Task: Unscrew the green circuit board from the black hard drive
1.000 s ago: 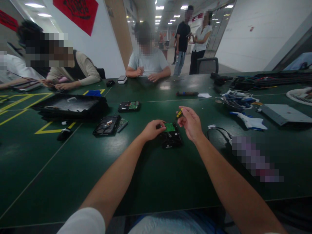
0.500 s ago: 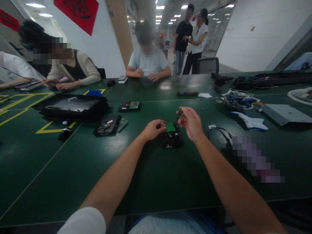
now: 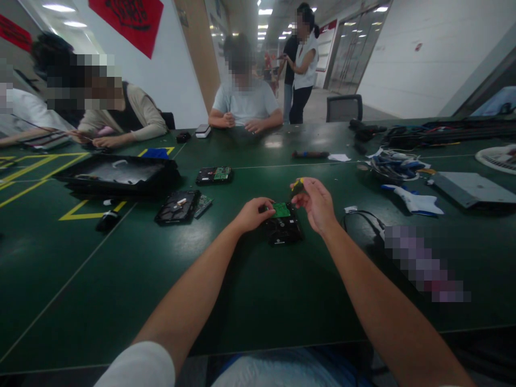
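Counter [image 3: 258, 290]: dark green, yellow-lined at far left. Tray [image 3: 116, 174]: black, flat, well left of the left hand. Second hard drive [image 3: 177, 207]: opened, left of the left hand. Hard drive [image 3: 283, 230]: black, green circuit board [image 3: 281, 210] on top, lying between both hands. Left hand [image 3: 253, 214]: grip pressed on the drive's left far corner. Right hand [image 3: 318, 206]: grip pinching a screwdriver [image 3: 297, 186], yellow-and-black handle, just above the board's right edge.
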{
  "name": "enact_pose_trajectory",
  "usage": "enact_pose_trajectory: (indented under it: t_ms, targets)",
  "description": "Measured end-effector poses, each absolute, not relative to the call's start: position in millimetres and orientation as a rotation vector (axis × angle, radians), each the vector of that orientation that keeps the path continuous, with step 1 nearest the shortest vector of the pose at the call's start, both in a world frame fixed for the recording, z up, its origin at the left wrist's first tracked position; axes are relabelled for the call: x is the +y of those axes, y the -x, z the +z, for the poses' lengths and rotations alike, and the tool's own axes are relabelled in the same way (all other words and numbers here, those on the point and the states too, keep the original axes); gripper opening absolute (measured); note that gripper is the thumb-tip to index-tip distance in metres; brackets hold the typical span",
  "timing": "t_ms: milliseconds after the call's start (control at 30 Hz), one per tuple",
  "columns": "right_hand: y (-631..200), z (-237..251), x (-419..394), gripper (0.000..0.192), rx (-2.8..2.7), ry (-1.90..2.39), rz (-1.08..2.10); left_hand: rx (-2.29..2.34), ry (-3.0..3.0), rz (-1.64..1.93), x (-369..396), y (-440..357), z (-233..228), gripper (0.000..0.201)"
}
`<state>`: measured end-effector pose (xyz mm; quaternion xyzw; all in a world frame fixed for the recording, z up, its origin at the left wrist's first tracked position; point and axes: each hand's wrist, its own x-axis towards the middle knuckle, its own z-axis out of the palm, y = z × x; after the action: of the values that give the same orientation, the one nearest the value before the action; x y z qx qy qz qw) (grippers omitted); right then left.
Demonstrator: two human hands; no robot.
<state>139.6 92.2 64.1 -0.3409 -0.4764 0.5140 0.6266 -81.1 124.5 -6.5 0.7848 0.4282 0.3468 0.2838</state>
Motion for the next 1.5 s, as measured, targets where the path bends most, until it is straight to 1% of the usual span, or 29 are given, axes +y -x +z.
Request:
enact_pose_trajectory:
  t_ms: [267, 467, 567, 733, 867, 1000, 1233, 1500]
  targets:
    - [-138.9, 63.3, 93.3, 0.035, -1.100, 0.815, 1.126, 1.134, -2.099, 0.937, 125.4, 81.4, -7.6, 0.010]
    - [-138.5, 62.7, 92.3, 0.036, -1.052, 0.767, 1.200, 1.135, -2.106, 0.928, 125.9, 81.7, -8.3, 0.010]
    - [-139.6, 62.9, 93.1, 0.036, -1.070, 0.791, 1.177, 1.155, -2.102, 0.928, 124.9, 81.1, -7.1, 0.009]
    - [-138.8, 62.9, 93.9, 0.039, -1.085, 0.824, 1.123, 1.150, -2.080, 0.913, 122.9, 80.6, -4.1, 0.008]
    - [-136.5, 63.4, 92.1, 0.043, -1.073, 0.820, 1.143, 1.141, -2.082, 0.921, 122.4, 80.8, -3.6, 0.009]
    - [-137.2, 64.5, 91.3, 0.041, -1.068, 0.787, 1.192, 1.141, -2.080, 0.919, 123.2, 80.7, -4.7, 0.008]
    - [-138.7, 65.2, 92.0, 0.035, -1.101, 0.826, 1.124, 1.129, -2.085, 0.940, 123.4, 80.8, -5.8, 0.008]
    - [-136.2, 60.6, 94.0, 0.047, -1.128, 0.825, 1.084, 1.118, -2.088, 0.929, 124.2, 81.3, -5.7, 0.008]
